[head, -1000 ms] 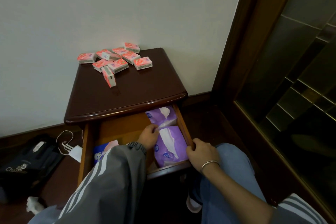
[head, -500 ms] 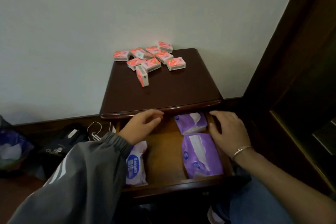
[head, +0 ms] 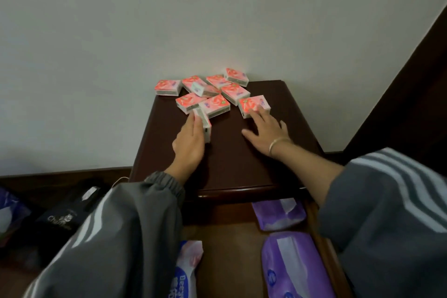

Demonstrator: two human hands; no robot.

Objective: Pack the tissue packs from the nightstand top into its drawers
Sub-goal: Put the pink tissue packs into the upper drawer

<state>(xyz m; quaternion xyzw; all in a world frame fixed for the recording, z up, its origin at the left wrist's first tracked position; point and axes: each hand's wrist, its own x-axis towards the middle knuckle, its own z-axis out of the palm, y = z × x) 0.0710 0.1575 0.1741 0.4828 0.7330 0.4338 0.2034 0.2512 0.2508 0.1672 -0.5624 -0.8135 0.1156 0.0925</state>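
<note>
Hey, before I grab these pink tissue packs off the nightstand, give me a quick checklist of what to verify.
1. Drawer open: ok, it is pulled out below the nightstand top.
2. Room in the drawer: ok, bare floor shows between the white wipes pack and the purple packs.
3. Left hand grip: not ok, straight fingers only touch the pack standing on edge.
4. Right hand grip: not ok, fingertips just rest on the nearest flat pack.
5. Top emptied: not ok, a cluster of pink packs remains.
</note>
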